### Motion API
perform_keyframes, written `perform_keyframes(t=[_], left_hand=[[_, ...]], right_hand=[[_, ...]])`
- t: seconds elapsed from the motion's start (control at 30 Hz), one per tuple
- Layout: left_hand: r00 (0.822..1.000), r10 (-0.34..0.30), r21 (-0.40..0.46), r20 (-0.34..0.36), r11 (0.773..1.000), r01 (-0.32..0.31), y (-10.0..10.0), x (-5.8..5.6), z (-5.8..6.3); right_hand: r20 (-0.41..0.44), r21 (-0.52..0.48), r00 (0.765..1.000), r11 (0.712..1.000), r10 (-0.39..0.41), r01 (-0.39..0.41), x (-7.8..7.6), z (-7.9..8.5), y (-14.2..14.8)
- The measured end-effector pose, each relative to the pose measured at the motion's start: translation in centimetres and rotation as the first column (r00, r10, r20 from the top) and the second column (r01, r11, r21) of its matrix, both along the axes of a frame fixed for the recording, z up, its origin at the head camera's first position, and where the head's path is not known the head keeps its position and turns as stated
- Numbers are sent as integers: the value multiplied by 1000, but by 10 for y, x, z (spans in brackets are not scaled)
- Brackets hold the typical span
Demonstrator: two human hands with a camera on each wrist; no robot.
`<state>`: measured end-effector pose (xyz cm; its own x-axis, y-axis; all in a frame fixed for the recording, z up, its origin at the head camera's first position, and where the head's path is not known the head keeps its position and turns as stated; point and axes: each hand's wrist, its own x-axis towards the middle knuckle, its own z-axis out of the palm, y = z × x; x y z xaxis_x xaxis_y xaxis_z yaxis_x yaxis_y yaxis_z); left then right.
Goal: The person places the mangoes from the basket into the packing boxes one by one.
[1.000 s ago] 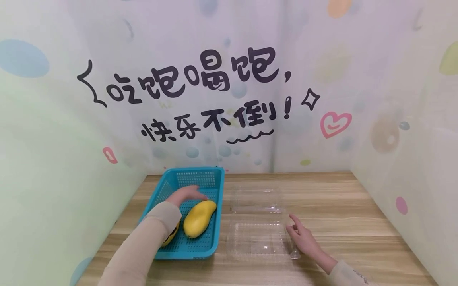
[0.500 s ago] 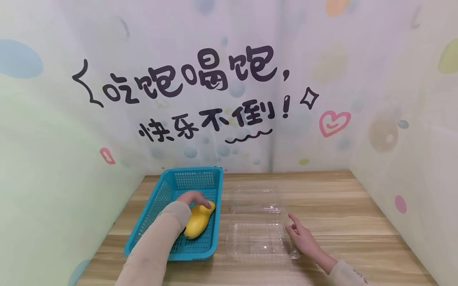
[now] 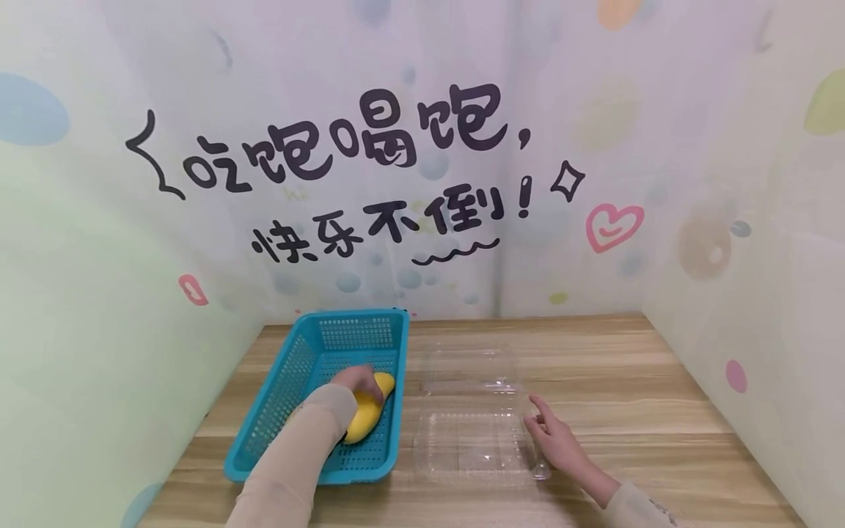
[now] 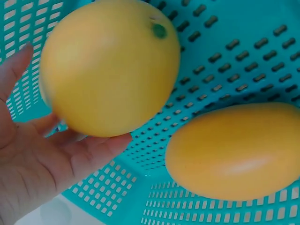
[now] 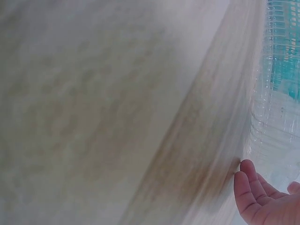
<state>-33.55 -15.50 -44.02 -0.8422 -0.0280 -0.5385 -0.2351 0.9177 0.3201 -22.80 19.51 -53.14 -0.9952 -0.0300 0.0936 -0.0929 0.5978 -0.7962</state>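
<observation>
In the head view my left hand (image 3: 359,381) reaches into the blue-green basket (image 3: 404,352) and covers part of a yellow mango (image 3: 364,425). The left wrist view shows the fingers (image 4: 105,147) touching that mango (image 4: 110,70), which has a green spot at one end; the thumb stands apart from it. Beside it lies a second yellow fruit (image 4: 234,152), mostly hidden by my arm in the head view. My right hand (image 3: 560,444) rests at the right edge of a clear plastic hinged container (image 3: 475,440), index finger extended; whether it touches the container is unclear.
The opened container's farther half (image 3: 472,367) lies toward the back wall, right of the basket. Everything stands on a wood-grain table (image 3: 627,381) with printed walls (image 3: 422,286) at the back and both sides.
My left hand has come down from behind the mango onto it, its fingers bending over the fruit. The right hand keeps its place beside the container. The head view has shifted slightly.
</observation>
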Motion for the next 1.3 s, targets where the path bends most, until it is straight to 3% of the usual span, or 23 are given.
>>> perform_keyframes(t=[0.1,0.4,0.73,0.97,1.3], left_hand=[[1000,17,-3,-6,1000,-17,0,2,-4],[1000,-8,-53,0,999,8,0,-3,-11],[997,81,-18,-9,997,-81,3,0,-15],[987,159,43,6,986,-160,-1,-5,-19],[991,136,19,-2,991,-136,-4,-10,-28]], right_hand=[[2,4,1000,1000,2,-2,0,0,0],[-1,-4,1000,1000,1,-1,-1,0,-1],[2,-7,1000,1000,0,0,-1,0,-1],[2,-8,1000,1000,-3,3,-1,0,-1],[-2,-7,1000,1000,-9,9,-2,-1,0]])
